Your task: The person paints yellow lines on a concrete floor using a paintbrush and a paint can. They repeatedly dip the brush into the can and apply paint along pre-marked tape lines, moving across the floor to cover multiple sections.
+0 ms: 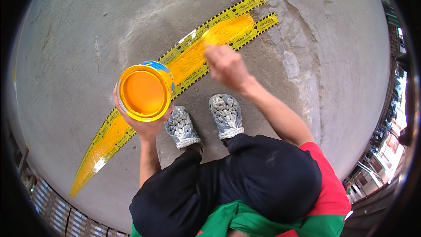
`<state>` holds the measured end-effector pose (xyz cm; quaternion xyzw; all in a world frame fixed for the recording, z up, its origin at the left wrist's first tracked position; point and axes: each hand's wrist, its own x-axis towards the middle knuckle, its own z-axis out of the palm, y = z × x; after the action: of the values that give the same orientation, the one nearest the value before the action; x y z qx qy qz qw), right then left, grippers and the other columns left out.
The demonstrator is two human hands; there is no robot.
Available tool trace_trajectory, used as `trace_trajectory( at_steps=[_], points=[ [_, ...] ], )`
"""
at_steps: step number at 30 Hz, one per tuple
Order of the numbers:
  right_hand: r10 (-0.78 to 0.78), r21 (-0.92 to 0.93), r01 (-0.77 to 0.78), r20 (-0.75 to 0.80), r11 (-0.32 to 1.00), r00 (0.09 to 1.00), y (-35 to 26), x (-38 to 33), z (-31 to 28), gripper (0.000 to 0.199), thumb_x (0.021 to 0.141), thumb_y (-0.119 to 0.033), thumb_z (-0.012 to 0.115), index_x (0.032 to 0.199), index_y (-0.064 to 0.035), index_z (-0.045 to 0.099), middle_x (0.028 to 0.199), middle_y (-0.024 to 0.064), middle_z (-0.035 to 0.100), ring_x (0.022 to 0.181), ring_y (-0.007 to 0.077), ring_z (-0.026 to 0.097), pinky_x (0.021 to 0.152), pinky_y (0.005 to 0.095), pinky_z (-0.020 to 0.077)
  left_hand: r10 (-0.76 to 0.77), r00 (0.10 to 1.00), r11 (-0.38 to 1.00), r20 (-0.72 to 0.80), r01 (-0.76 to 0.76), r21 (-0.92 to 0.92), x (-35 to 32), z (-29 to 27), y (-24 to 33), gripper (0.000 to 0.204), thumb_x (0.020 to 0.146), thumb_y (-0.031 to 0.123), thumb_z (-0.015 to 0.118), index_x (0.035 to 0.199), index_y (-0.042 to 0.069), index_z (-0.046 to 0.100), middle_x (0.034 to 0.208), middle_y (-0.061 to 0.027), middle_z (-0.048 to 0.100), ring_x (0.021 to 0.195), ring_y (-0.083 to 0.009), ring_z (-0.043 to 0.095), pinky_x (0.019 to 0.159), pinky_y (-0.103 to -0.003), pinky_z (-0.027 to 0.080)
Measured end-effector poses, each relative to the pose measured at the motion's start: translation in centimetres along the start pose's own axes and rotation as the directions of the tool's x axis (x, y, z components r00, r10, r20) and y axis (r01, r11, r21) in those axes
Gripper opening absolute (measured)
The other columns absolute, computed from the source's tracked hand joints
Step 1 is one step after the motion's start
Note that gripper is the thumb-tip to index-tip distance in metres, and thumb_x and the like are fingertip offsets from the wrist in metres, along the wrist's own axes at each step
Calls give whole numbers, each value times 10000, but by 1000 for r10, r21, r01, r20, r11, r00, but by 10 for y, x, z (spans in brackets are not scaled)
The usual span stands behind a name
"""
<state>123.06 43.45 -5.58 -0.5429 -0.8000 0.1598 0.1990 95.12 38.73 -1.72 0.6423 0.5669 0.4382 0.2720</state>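
My left hand is wrapped round the lower side of an open paint can, tilted so that its orange-yellow paint faces up at me. The can has a yellow rim and a partly blue label. My right hand is closed on a paintbrush, smeared by motion and mostly hidden, its yellow-coated end over the painted stripe. Below both hands, a wet yellow stripe runs across the concrete floor. Two lines of yellow warning tape with black checked edges border it.
My feet, in grey-white patterned clogs, stand close to the stripe's near edge. Cracks and rough patches mark the concrete floor on the right. Slatted grey crates or panels line the lower left; cluttered objects stand along the right edge.
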Motion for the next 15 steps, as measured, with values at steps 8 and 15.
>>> trace_trajectory(
  at_steps=[8,15],
  points=[
    [389,469,-279,-153,838,909,18,-10,-15,126,921,-93,712,1011,-7,734,917,143,758,769,235,744,658,325,600,-18,998,998,-60,22,60,2,-14,-3,1200,572,338,956,1520,63,273,1417,-117,476,1336,-272,489,1176,-471,354],
    [69,-48,-77,-156,996,985,26,-14,-18,130,877,-8,664,1008,-4,663,892,161,715,792,283,703,690,384,594,-8,994,988,-111,25,149,6,-14,-3,1152,584,348,922,1510,79,290,1398,-113,482,1338,-275,475,1166,-468,358]
  ],
)
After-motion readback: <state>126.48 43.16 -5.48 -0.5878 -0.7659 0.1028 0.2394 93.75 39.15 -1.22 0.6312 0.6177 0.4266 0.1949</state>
